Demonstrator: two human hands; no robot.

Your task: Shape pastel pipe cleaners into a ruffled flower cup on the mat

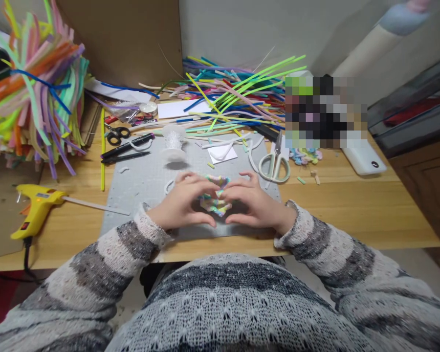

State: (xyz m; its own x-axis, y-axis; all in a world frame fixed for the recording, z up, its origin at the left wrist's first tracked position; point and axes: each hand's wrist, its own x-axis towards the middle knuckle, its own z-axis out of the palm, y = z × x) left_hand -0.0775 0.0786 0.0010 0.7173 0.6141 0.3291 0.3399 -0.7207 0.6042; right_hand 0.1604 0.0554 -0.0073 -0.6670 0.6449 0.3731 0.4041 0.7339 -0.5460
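Both hands meet over a small pastel pipe-cleaner piece [218, 207] with bumpy yellow, pink, mint and lilac parts. From the left, my left hand [188, 199] curves round it, fingertips on its upper part and thumb stretched out below. My right hand [250, 201] mirrors this on the other side, index finger raised and fingertips against the piece. Fingers cover its left and right edges. Beneath lies a grey cutting mat [139, 190]. Just beyond the hands stand a spool of clear cord [173, 143] and white-handled scissors [275, 166].
At left are a yellow glue gun [36, 203] with its stick and cable, and a large bundle of pipe cleaners [33, 93]. Black scissors [116, 134] and markers [128, 147] lie near the mat. Loose pipe cleaners [238, 93] heap at the back; a white power bank [364, 156] sits right.
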